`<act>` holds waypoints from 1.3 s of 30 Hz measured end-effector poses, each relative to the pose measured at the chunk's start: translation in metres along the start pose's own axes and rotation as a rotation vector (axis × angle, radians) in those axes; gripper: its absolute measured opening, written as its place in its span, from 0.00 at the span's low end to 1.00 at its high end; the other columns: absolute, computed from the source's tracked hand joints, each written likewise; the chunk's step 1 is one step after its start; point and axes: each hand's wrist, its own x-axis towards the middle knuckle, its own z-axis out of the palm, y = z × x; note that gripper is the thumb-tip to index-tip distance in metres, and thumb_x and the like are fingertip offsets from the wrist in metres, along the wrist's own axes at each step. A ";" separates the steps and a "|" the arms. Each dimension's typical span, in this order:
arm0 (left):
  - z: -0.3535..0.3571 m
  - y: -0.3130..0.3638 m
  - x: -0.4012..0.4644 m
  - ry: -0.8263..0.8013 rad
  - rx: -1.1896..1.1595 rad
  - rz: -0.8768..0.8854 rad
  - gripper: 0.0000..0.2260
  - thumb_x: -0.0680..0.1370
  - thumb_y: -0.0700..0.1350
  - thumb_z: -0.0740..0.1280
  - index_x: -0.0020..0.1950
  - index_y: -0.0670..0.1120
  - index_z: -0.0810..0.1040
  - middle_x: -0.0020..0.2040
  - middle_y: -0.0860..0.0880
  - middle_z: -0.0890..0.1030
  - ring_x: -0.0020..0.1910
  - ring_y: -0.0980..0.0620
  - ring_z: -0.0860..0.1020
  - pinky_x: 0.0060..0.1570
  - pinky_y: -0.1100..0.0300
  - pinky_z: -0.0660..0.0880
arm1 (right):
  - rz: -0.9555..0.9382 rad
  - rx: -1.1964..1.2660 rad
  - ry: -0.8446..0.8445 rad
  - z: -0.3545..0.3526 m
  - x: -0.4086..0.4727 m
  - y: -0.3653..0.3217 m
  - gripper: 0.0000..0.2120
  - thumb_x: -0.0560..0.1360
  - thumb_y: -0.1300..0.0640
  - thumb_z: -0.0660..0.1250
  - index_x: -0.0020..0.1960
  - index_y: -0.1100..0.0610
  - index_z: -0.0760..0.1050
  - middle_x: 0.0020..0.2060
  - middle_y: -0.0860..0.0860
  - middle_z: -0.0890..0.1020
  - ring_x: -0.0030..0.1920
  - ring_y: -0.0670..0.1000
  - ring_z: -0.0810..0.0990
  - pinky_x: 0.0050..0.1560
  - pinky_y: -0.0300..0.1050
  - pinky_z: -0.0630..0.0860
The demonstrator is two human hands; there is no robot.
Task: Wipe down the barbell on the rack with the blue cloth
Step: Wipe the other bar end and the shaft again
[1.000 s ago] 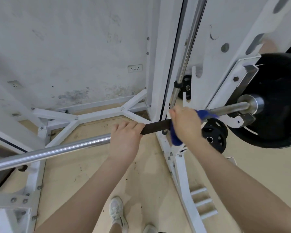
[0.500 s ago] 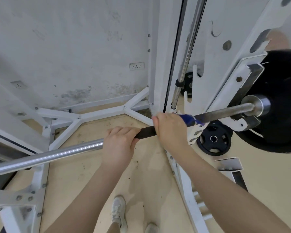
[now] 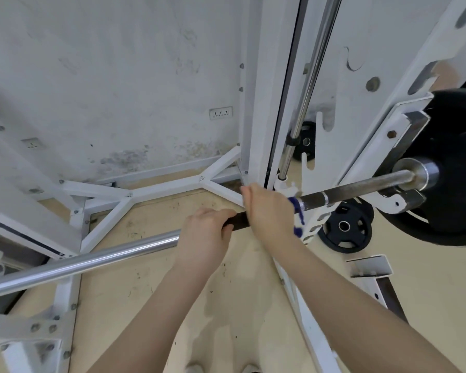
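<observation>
This is looking like a gym, a plain weight room. A white steel rack (image 3: 256,103) is standing on a tan floor (image 3: 145,292) against a scuffed white wall (image 3: 119,63), and a barbell (image 3: 92,258) is lying across it with a big black weight plate (image 3: 457,168) loaded on its right end. Smaller black plates (image 3: 345,227) are sitting low beside the rack's post, and a chrome guide rod (image 3: 307,84) is running up the frame.

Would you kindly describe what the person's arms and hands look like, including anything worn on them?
Both forearms are bare, with no sleeves in view. The left hand and right hand wear no gloves, rings, watch or wristbands that can be seen.
</observation>
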 end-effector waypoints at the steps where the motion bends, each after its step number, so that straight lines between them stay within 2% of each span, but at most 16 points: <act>1: -0.004 -0.004 -0.002 0.007 -0.011 0.001 0.08 0.71 0.37 0.68 0.49 0.44 0.82 0.37 0.47 0.82 0.44 0.43 0.77 0.43 0.51 0.74 | -0.017 0.018 0.043 0.000 -0.002 -0.012 0.09 0.70 0.60 0.70 0.49 0.58 0.73 0.35 0.53 0.74 0.28 0.51 0.70 0.25 0.41 0.63; 3: -0.013 -0.013 -0.008 0.016 0.007 0.001 0.08 0.72 0.38 0.68 0.50 0.44 0.81 0.40 0.47 0.83 0.48 0.43 0.76 0.45 0.50 0.73 | -0.046 0.102 0.132 -0.003 -0.007 -0.022 0.12 0.63 0.55 0.77 0.39 0.57 0.76 0.28 0.52 0.76 0.23 0.51 0.70 0.24 0.39 0.63; 4: -0.017 -0.017 -0.010 0.001 0.028 -0.013 0.10 0.73 0.40 0.68 0.54 0.45 0.80 0.44 0.47 0.83 0.52 0.44 0.75 0.49 0.50 0.71 | -0.129 0.131 0.117 0.000 -0.008 -0.021 0.10 0.66 0.53 0.75 0.39 0.56 0.75 0.29 0.52 0.77 0.26 0.52 0.72 0.27 0.41 0.66; 6: -0.024 -0.031 -0.013 -0.055 0.062 -0.068 0.15 0.76 0.44 0.66 0.63 0.47 0.75 0.51 0.48 0.81 0.59 0.46 0.71 0.57 0.53 0.68 | -0.195 0.117 0.152 0.012 -0.010 -0.006 0.13 0.75 0.47 0.62 0.40 0.56 0.74 0.33 0.51 0.78 0.33 0.53 0.76 0.38 0.46 0.71; 8: -0.031 -0.047 -0.016 -0.095 0.075 -0.115 0.17 0.76 0.47 0.66 0.65 0.48 0.74 0.54 0.48 0.80 0.61 0.47 0.70 0.59 0.53 0.68 | -0.119 0.100 0.193 0.013 -0.014 0.017 0.16 0.76 0.44 0.53 0.38 0.55 0.70 0.31 0.50 0.76 0.33 0.55 0.76 0.43 0.48 0.71; 9: -0.033 -0.055 -0.018 -0.095 0.075 -0.118 0.16 0.75 0.48 0.67 0.63 0.48 0.75 0.54 0.49 0.81 0.60 0.47 0.71 0.59 0.52 0.68 | -0.048 0.099 0.228 0.015 -0.013 0.025 0.15 0.77 0.45 0.55 0.39 0.55 0.67 0.30 0.50 0.75 0.31 0.54 0.74 0.42 0.48 0.71; 12: -0.036 -0.069 -0.026 -0.065 0.066 -0.087 0.10 0.75 0.48 0.67 0.55 0.48 0.79 0.48 0.50 0.82 0.52 0.45 0.74 0.51 0.54 0.69 | 0.095 0.187 0.154 0.016 -0.012 0.005 0.13 0.79 0.48 0.56 0.43 0.56 0.66 0.33 0.52 0.73 0.33 0.52 0.71 0.37 0.46 0.68; 14: -0.038 -0.069 -0.029 -0.075 0.058 -0.086 0.09 0.75 0.46 0.67 0.54 0.47 0.79 0.46 0.49 0.81 0.49 0.46 0.75 0.45 0.58 0.65 | 0.025 0.159 0.115 0.016 -0.010 -0.034 0.11 0.80 0.50 0.55 0.44 0.56 0.68 0.32 0.51 0.72 0.33 0.53 0.73 0.34 0.47 0.68; 16: -0.038 -0.069 -0.027 -0.092 0.068 -0.079 0.08 0.75 0.46 0.67 0.52 0.46 0.79 0.46 0.48 0.81 0.49 0.45 0.75 0.43 0.58 0.63 | -0.150 0.047 0.107 0.018 -0.012 -0.077 0.09 0.79 0.53 0.56 0.46 0.56 0.71 0.35 0.52 0.72 0.33 0.54 0.74 0.32 0.48 0.65; 18: -0.039 -0.070 -0.023 -0.114 0.065 -0.082 0.06 0.74 0.46 0.66 0.49 0.46 0.79 0.45 0.46 0.82 0.47 0.45 0.75 0.43 0.57 0.67 | -0.246 0.022 0.048 0.020 -0.011 -0.092 0.16 0.80 0.52 0.47 0.50 0.58 0.70 0.42 0.54 0.74 0.38 0.56 0.75 0.36 0.50 0.63; 22: -0.043 -0.075 -0.022 -0.130 0.065 -0.004 0.09 0.76 0.49 0.65 0.53 0.48 0.79 0.45 0.47 0.81 0.45 0.48 0.73 0.42 0.57 0.67 | -0.212 0.095 0.048 0.016 -0.008 -0.061 0.11 0.80 0.54 0.58 0.46 0.61 0.73 0.39 0.57 0.77 0.39 0.60 0.77 0.41 0.51 0.68; 25: -0.044 -0.076 -0.024 -0.113 0.073 0.017 0.11 0.77 0.50 0.63 0.56 0.48 0.77 0.48 0.49 0.81 0.45 0.52 0.72 0.45 0.59 0.68 | -0.077 0.100 0.116 0.016 -0.008 -0.029 0.14 0.79 0.55 0.56 0.41 0.61 0.73 0.36 0.57 0.78 0.36 0.59 0.76 0.41 0.50 0.69; 28: -0.041 -0.077 -0.024 -0.111 0.091 0.007 0.11 0.78 0.50 0.62 0.57 0.48 0.77 0.50 0.49 0.81 0.48 0.50 0.74 0.44 0.60 0.65 | 0.066 0.066 0.206 0.024 -0.008 -0.040 0.18 0.77 0.51 0.48 0.38 0.58 0.71 0.32 0.55 0.77 0.33 0.57 0.75 0.38 0.49 0.67; 32: -0.038 -0.077 -0.022 -0.128 0.165 0.002 0.10 0.78 0.52 0.61 0.54 0.50 0.76 0.50 0.50 0.80 0.50 0.48 0.73 0.43 0.60 0.58 | -0.020 0.143 0.362 0.042 -0.015 -0.090 0.17 0.76 0.52 0.52 0.34 0.58 0.70 0.27 0.52 0.74 0.27 0.53 0.72 0.35 0.45 0.63; 36: -0.038 -0.080 -0.020 -0.147 0.204 0.018 0.10 0.79 0.51 0.58 0.54 0.51 0.76 0.47 0.53 0.79 0.44 0.51 0.69 0.44 0.60 0.56 | -0.128 0.021 0.345 0.038 -0.009 -0.065 0.17 0.74 0.51 0.54 0.33 0.58 0.72 0.26 0.52 0.76 0.26 0.55 0.75 0.31 0.42 0.71; 39: -0.039 -0.082 -0.020 -0.153 0.207 0.055 0.09 0.79 0.53 0.59 0.53 0.52 0.75 0.44 0.54 0.77 0.41 0.53 0.67 0.45 0.60 0.59 | 0.019 -0.016 0.269 0.025 -0.010 -0.034 0.17 0.77 0.53 0.56 0.35 0.61 0.73 0.28 0.56 0.77 0.28 0.59 0.76 0.31 0.47 0.70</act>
